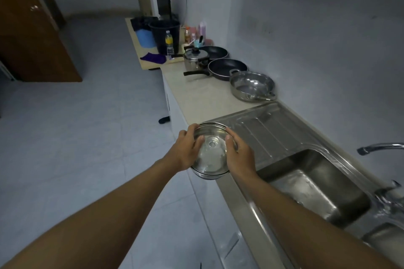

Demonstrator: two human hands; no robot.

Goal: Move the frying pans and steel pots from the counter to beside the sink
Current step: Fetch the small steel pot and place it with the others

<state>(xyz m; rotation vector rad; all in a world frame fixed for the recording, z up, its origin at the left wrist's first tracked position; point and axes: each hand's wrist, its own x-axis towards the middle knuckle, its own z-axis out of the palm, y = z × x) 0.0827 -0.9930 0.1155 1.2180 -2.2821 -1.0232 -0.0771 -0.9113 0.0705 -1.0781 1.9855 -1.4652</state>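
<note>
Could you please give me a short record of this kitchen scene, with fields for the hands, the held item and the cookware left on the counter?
left hand: grips the left side of the glass-lidded pot
right hand: grips its right side
held item: glass-lidded pot, at the front corner of the drainboard, overhanging the edge
left on counter: shallow steel pot, near frying pan, far frying pan, black-handled pot with lid on
sink basin: right of the drainboard
</note>
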